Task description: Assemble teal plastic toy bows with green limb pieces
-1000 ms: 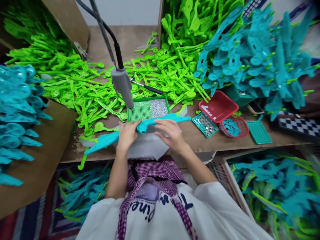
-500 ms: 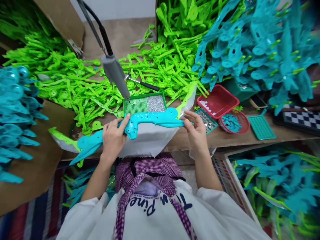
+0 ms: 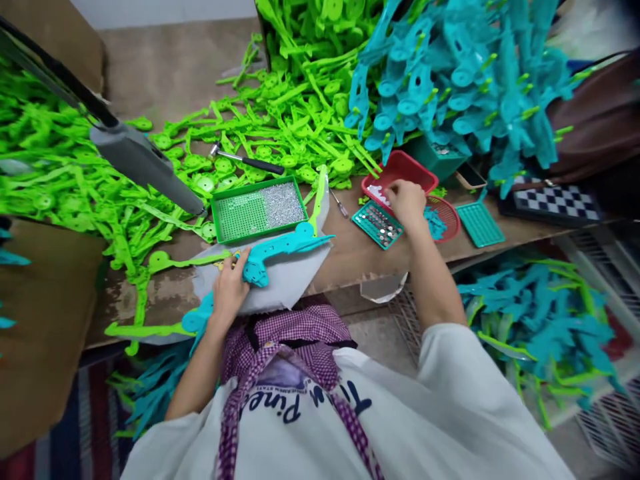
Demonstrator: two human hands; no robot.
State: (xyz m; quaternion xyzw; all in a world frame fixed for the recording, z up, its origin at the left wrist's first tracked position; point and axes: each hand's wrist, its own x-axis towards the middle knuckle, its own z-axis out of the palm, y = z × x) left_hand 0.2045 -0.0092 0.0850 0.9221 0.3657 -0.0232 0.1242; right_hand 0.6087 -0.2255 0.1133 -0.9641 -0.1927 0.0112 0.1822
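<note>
My left hand (image 3: 229, 288) grips a long teal plastic toy body (image 3: 280, 248) that lies across a white pad (image 3: 295, 277) at the near edge of the wooden table (image 3: 350, 257). A lime green blade piece (image 3: 319, 200) sticks up from its right end. My right hand (image 3: 407, 202) has reached to the right, over the round red basket (image 3: 447, 220) of small teal pieces beside a teal tray of silver discs (image 3: 379, 225). Its fingers curl downward; what they hold, if anything, is hidden.
A hanging grey power screwdriver (image 3: 145, 165) points at a green tray of screws (image 3: 257, 209). Heaps of lime green parts (image 3: 280, 120) and teal parts (image 3: 450, 80) fill the back. A red square basket (image 3: 400, 173), a hammer (image 3: 245, 160), a teal mesh tray (image 3: 479, 224) and a checkered board (image 3: 555, 200) also sit there.
My right hand let go of the teal toy's right end and moved right to the red basket. The left hand still holds the toy, now turned. The view swung right.
</note>
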